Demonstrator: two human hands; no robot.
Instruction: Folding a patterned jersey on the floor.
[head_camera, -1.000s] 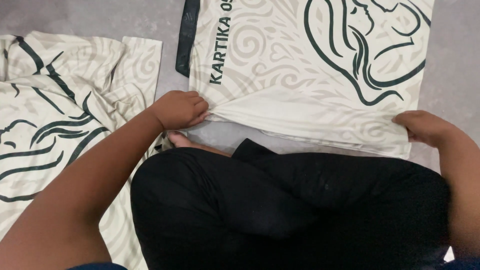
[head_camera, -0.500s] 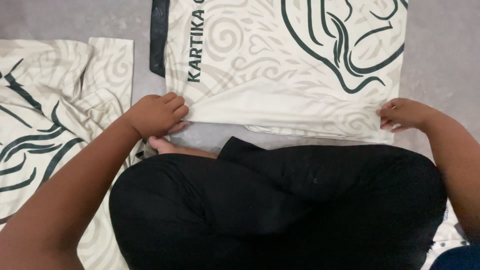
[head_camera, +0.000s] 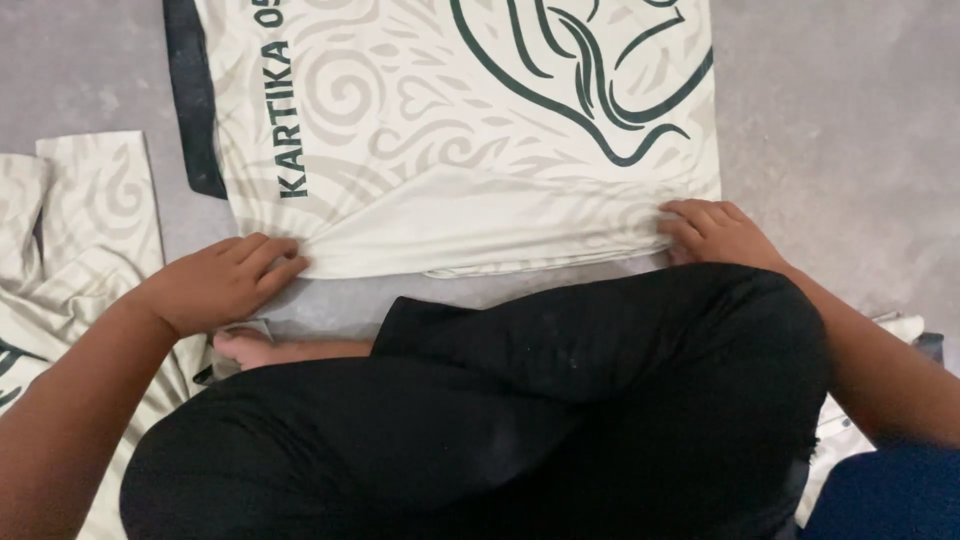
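A cream jersey (head_camera: 440, 120) with pale swirl pattern, dark green line art and a black side stripe lies flat on the grey floor in front of me. Its near hem is folded up into a plain cream band. My left hand (head_camera: 215, 280) pinches the left corner of that folded hem. At the right corner, my right hand (head_camera: 715, 232) grips the fold with curled fingers. I sit cross-legged in black trousers (head_camera: 520, 410), a bare foot (head_camera: 245, 348) showing just below my left hand.
A second garment of the same cream pattern (head_camera: 70, 260) lies crumpled on the floor at the left. Another bit of cream cloth (head_camera: 890, 330) peeks out at the right behind my arm. Grey concrete floor (head_camera: 840, 120) surrounds the jersey.
The jersey's near hem has been carried further up the shirt, so the folded band is wider. Both hands moved with it, away from my legs.
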